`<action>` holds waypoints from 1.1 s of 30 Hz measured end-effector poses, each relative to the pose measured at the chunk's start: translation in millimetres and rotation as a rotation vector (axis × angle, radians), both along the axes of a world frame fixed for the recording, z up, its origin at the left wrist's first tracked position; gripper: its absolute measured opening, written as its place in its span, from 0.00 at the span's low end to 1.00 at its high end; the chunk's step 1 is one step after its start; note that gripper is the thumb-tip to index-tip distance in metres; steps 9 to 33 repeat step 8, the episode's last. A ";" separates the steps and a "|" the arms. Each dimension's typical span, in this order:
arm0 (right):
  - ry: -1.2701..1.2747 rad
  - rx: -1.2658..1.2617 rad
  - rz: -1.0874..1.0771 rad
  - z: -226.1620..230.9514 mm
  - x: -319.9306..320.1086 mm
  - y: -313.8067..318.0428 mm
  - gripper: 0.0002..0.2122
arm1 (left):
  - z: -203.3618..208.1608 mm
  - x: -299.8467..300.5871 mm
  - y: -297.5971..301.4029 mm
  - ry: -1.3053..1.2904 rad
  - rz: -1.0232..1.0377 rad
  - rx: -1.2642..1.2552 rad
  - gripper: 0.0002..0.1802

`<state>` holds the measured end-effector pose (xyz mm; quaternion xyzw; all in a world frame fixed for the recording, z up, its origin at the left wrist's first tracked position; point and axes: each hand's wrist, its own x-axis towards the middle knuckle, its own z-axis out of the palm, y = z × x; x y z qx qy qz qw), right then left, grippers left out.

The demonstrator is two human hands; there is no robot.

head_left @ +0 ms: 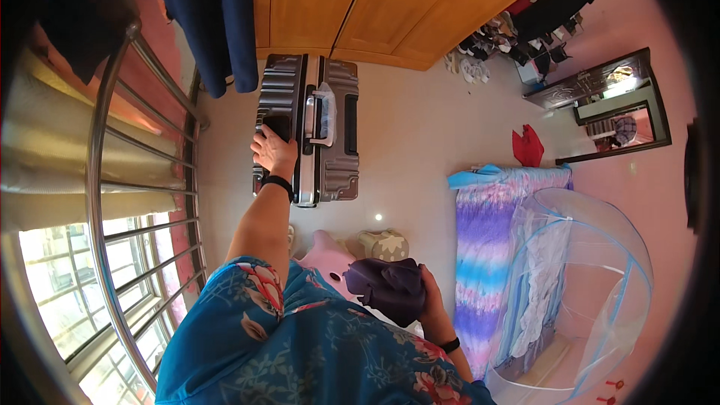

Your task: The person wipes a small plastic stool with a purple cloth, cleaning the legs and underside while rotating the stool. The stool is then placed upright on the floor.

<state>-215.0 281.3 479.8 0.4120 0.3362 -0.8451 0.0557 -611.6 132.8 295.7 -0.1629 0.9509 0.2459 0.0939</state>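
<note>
A grey hard-shell suitcase [345, 169] stands on the floor in front of the wooden wardrobe, its silver frame and carry handle [310, 116] facing up. My left hand [275, 151] rests on the suitcase's left part, fingers spread beside a dark rectangular patch [279, 126]. A translucent plastic piece [327, 112] hangs at the carry handle. Near my body, my right hand [432, 294] is closed on a crumpled dark purple cloth [386, 289]; its kind is unclear. Some of that hand's fingers are hidden behind the cloth.
A metal railing [97, 142] runs along the left by the window. Wooden wardrobe doors [420, 7] stand ahead. At right is a bed with a tie-dye cover [484, 247] and a domed mosquito net [585, 292]. Pink [330, 247] and olive [386, 244] items lie below the suitcase.
</note>
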 end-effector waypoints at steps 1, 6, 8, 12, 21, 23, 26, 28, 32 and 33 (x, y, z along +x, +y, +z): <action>-0.010 0.020 0.017 3.7 -2.4 -0.4 0.27 | 0.7 -0.7 -0.2 -0.009 -0.011 -0.009 0.46; 0.045 0.018 0.046 11.8 -15.8 -2.0 0.30 | -5.8 -3.9 0.9 -0.026 -0.080 -0.093 0.50; 0.070 -0.004 0.068 16.0 -22.7 0.9 0.32 | -12.2 -6.5 -0.5 -0.025 -0.087 -0.072 0.49; 0.070 -0.004 0.068 16.0 -22.7 0.9 0.32 | -12.2 -6.5 -0.5 -0.025 -0.087 -0.072 0.49; 0.070 -0.004 0.068 16.0 -22.7 0.9 0.32 | -12.2 -6.5 -0.5 -0.025 -0.087 -0.072 0.49; 0.070 -0.004 0.068 16.0 -22.7 0.9 0.32 | -12.2 -6.5 -0.5 -0.025 -0.087 -0.072 0.49; 0.070 -0.004 0.068 16.0 -22.7 0.9 0.32 | -12.2 -6.5 -0.5 -0.025 -0.087 -0.072 0.49; 0.070 -0.004 0.068 16.0 -22.7 0.9 0.32 | -12.2 -6.5 -0.5 -0.025 -0.087 -0.072 0.49; 0.070 -0.004 0.068 16.0 -22.7 0.9 0.32 | -12.2 -6.5 -0.5 -0.025 -0.087 -0.072 0.49; 0.070 -0.004 0.068 16.0 -22.7 0.9 0.32 | -12.2 -6.5 -0.5 -0.025 -0.087 -0.072 0.49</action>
